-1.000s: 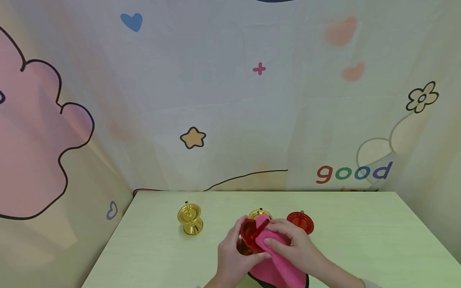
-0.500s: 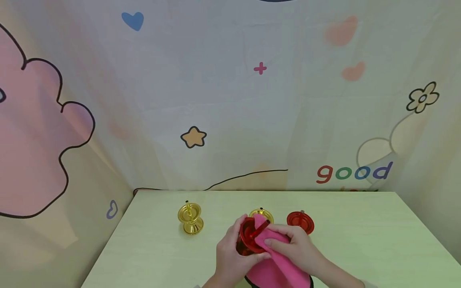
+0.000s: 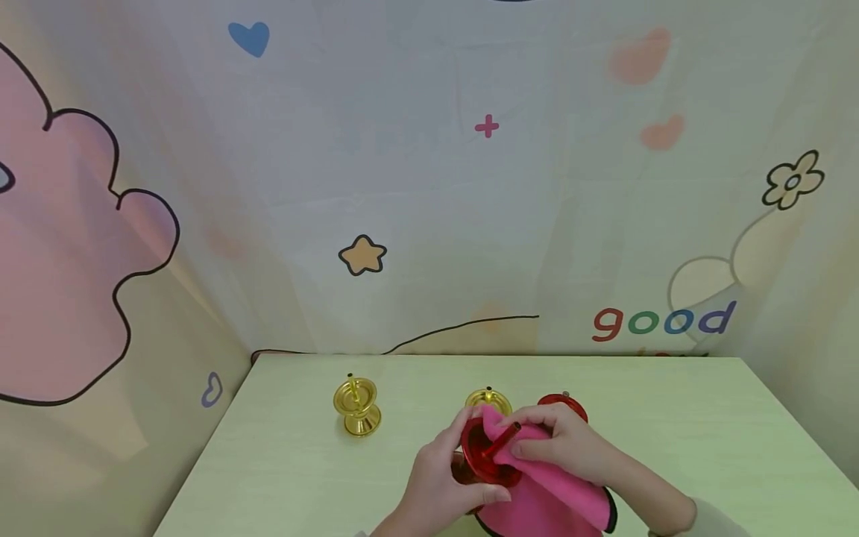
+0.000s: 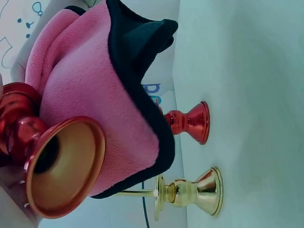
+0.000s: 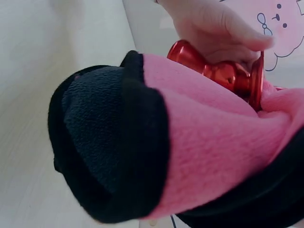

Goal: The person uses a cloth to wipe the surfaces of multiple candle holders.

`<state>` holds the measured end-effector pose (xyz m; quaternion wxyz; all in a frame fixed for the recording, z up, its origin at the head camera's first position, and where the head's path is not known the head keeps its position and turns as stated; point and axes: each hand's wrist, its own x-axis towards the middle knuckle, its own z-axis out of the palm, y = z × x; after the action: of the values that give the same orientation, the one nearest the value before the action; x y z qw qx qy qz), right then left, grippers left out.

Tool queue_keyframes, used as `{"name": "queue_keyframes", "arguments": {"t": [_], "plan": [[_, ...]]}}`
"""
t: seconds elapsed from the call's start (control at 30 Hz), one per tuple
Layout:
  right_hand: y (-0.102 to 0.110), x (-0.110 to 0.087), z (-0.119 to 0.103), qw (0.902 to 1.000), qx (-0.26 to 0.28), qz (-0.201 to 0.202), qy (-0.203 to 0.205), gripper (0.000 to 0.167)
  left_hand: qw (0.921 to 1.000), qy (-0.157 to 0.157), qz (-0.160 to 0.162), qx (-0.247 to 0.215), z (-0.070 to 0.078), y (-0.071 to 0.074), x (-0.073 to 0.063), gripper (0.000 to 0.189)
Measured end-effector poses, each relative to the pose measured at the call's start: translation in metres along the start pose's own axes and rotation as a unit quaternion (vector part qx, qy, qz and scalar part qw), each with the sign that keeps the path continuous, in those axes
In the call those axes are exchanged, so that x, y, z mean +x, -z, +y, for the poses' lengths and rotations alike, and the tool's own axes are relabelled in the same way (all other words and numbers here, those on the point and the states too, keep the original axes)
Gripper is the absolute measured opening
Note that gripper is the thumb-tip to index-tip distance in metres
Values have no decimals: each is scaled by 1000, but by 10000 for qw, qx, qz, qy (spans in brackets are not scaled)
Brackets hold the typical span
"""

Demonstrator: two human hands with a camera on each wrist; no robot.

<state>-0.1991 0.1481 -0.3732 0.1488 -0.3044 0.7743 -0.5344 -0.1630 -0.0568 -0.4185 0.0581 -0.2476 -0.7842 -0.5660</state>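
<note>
My left hand grips a shiny red candle holder round its stem, tilted so its dish and spike lean to the right. In the left wrist view, the holder's hollow base faces the camera. A pink cloth with black edging is pinched in my right hand, its upper end pressed into the dish beside the spike. The cloth's lower part hangs below both hands. From the right wrist view, the left thumb reaches the rim of the red candle holder, while the cloth covers part of it.
On the pale table a gold candle holder stands at the left. Another gold one is behind the hands, partly hidden. A second red candle holder stands behind my right hand. A printed curtain hangs behind the table.
Both hands, with the red candle holder and the cloth, have shifted slightly right and toward me. The right hand now covers more of the standing red candle holder.
</note>
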Motion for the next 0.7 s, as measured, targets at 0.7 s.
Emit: {"name": "queue_keyframes", "arguments": {"t": [0.7], "plan": [[5, -2, -6, 9987, 502, -108, -45, 22, 9965, -264, -386, -693, 5, 15, 10, 51]]}}
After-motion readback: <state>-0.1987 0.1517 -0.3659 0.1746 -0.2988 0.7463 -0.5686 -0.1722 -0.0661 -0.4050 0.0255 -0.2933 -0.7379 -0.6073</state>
